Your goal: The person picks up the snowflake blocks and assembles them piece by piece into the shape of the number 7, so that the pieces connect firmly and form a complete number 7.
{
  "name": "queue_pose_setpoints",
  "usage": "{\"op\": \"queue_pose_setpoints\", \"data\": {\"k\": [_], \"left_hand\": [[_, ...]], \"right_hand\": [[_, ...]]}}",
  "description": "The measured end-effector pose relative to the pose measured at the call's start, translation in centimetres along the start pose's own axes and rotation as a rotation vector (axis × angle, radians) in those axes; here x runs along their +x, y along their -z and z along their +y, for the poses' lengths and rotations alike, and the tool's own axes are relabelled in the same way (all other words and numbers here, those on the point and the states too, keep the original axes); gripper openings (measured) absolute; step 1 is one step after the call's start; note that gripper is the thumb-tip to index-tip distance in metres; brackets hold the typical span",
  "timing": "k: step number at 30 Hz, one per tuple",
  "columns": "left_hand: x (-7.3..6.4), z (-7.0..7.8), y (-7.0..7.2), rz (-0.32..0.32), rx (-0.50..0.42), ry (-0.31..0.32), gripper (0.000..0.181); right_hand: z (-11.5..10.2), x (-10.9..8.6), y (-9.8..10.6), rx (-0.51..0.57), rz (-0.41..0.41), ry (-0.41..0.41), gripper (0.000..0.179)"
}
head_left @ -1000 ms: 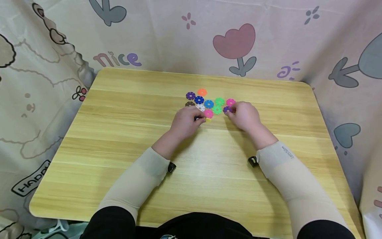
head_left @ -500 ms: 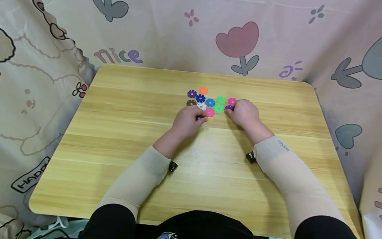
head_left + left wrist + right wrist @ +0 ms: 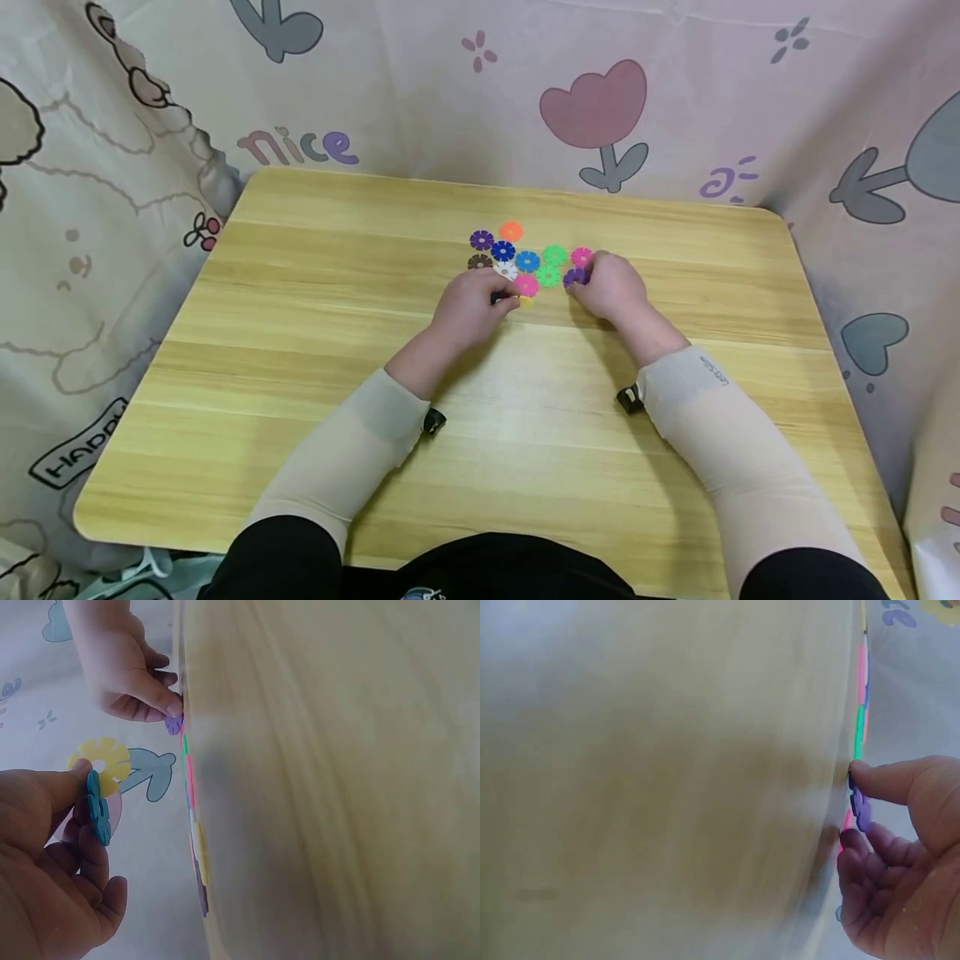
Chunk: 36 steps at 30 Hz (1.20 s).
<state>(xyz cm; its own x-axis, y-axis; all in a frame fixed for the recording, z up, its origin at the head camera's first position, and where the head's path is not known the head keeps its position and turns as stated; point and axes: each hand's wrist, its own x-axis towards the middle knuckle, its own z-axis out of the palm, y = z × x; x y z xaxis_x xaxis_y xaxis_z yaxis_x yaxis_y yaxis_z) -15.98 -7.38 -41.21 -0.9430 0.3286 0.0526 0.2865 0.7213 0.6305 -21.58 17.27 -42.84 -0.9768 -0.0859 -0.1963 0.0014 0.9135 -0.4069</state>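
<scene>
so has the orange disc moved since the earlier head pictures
No, neither way: the orange disc keeps the same place against the table's far edge.

Pale patterned cloth (image 3: 420, 100) hangs behind and beside a wood-grain table (image 3: 300, 250). Soft light (image 3: 517, 442) glows on the table.

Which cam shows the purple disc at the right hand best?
Right wrist: the purple disc looks largest, though tilted, in the right hand. Head shows it small, partly covered by that hand; left wrist, also small, partly behind the thumb.
</scene>
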Motion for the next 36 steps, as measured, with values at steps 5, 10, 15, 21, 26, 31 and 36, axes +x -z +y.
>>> {"op": "queue_pose_setpoints", "data": {"k": [5,10,15,21,26,31,36], "left_hand": [[0.0,-0.1,0.0,0.018,-0.016,0.013,0.014],[0.1,-0.1,0.0,0.023,-0.030,0.030,0.011],[0.1,-0.1,0.1,0.020,-0.017,0.033,0.011],[0.1,-0.2,0.0,0.030,-0.013,0.024,0.011],[0.2,-0.2,0.0,0.047,-0.004,0.017,0.011],[0.1,-0.3,-0.1,0.059,-0.005,0.010,0.011],[0.1,-0.4,-0.2,0.074,-0.009,-0.008,0.010]], "right_hand": [[-0.1,-0.7,0.0,0.060,0.031,0.028,0.035],[-0.2,-1.5,0.1,0.144,0.077,0.068,0.024],[-0.2,-2.3,0.0,0.229,0.100,0.120,0.021],[-0.6,-3.2,-0.2,0.358,0.121,0.164,0.014],[-1.2,-4.0,-0.3,0.437,0.118,0.182,0.012],[-1.9,-4.6,-0.2,0.512,0.101,0.193,0.012],[-2.5,-5.0,-0.1,0.559,0.094,0.223,0.013]]}}
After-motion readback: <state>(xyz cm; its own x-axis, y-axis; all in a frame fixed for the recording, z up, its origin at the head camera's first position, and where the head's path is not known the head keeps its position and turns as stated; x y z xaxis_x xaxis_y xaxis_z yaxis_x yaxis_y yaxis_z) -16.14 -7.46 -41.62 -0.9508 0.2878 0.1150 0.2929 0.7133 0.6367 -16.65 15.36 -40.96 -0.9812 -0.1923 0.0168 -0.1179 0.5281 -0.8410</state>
